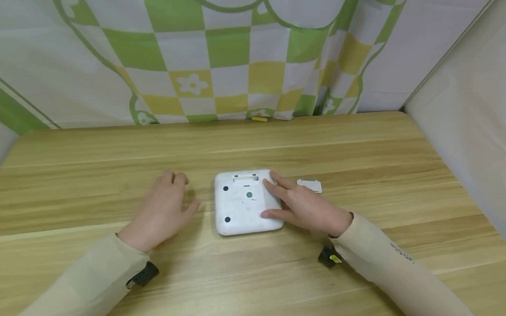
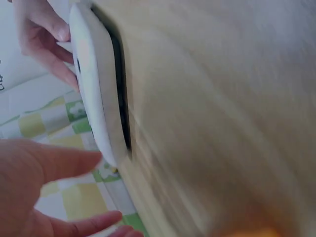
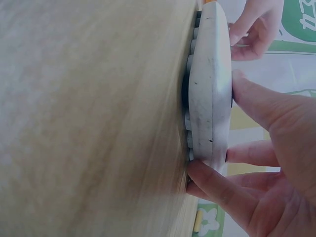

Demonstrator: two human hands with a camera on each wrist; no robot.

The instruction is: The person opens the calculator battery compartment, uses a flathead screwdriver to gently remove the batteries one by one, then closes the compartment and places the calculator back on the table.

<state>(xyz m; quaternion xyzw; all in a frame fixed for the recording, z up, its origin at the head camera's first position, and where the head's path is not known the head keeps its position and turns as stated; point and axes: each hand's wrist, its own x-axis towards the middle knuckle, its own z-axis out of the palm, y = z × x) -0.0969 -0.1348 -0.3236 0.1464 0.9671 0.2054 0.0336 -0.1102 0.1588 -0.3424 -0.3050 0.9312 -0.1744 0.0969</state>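
Note:
A white, squarish calculator lies face down on the wooden table, its keys showing along the underside in the right wrist view. Dark round feet and an uncovered battery slot are on its upturned back. My right hand grips its right side, thumb on the back and some fingertips at the lower edge. To the left, my left hand hovers apart from it with fingers loosely bent, holding nothing. A small white battery cover lies just beyond the right hand.
The wooden table extends all around the calculator. At its back edge hangs a green, yellow and white checked curtain, with a small yellow piece at its foot. White sheeting borders the right side.

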